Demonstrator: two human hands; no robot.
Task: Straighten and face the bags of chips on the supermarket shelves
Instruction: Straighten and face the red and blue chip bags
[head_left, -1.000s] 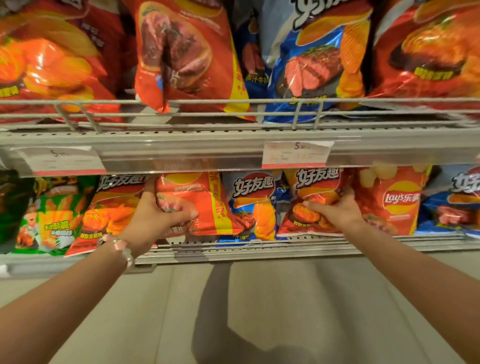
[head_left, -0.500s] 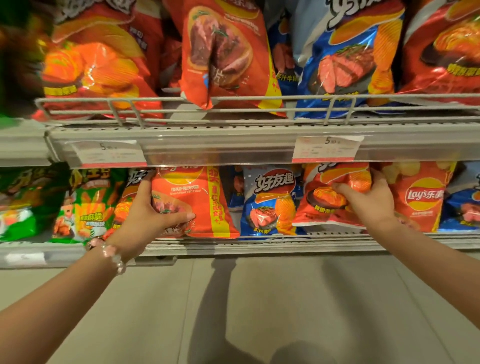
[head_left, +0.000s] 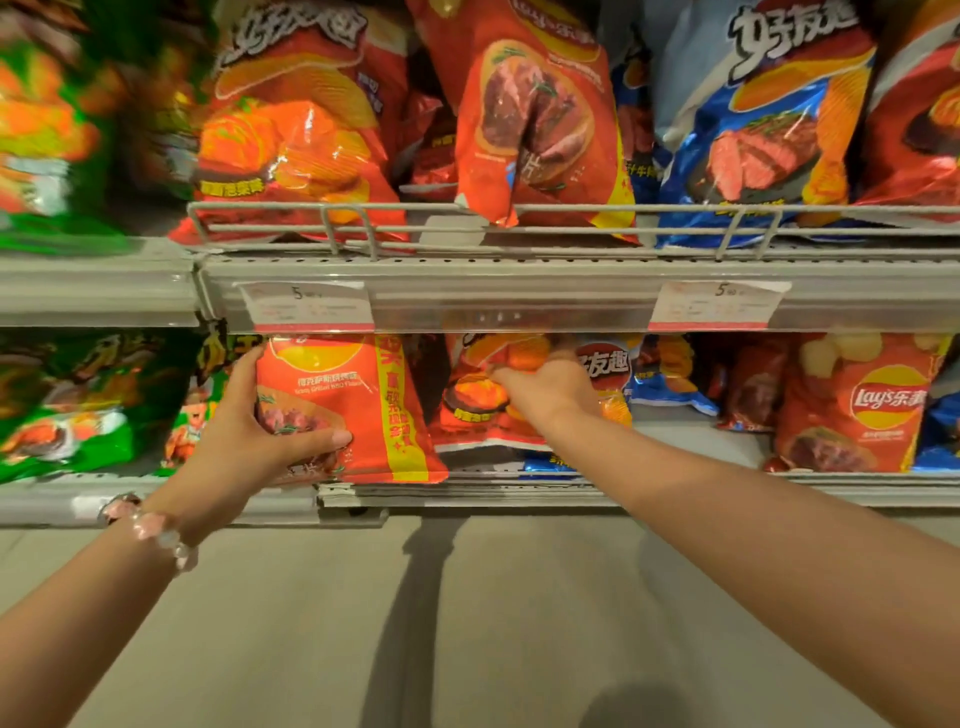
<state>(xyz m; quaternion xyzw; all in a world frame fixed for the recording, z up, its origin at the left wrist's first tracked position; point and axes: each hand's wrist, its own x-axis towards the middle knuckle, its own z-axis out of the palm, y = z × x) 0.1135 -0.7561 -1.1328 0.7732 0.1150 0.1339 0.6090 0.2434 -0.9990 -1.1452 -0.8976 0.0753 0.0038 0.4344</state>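
On the lower shelf (head_left: 467, 491) my left hand (head_left: 249, 431) grips the left edge of an orange BBQ chip bag (head_left: 363, 405) with a yellow side stripe; the bag stands upright, facing out. My right hand (head_left: 545, 389) holds a red-orange chip bag (head_left: 472, 410) just right of it, fingers closed on its upper part. That bag covers a blue bag (head_left: 613, 369) behind it. Further right a small dark red bag (head_left: 748, 389) and an orange Lay's bag (head_left: 857, 410) stand on the same shelf.
Green snack bags (head_left: 88, 400) fill the lower shelf at the left. The upper shelf (head_left: 519, 291), with a wire rail (head_left: 519, 210) and two price tags, carries large red, orange and blue chip bags. Beige floor lies below.
My right hand has carried the red-orange bag leftwards, next to the BBQ bag and in front of the blue one. The left hand keeps its hold. The camera has turned left.
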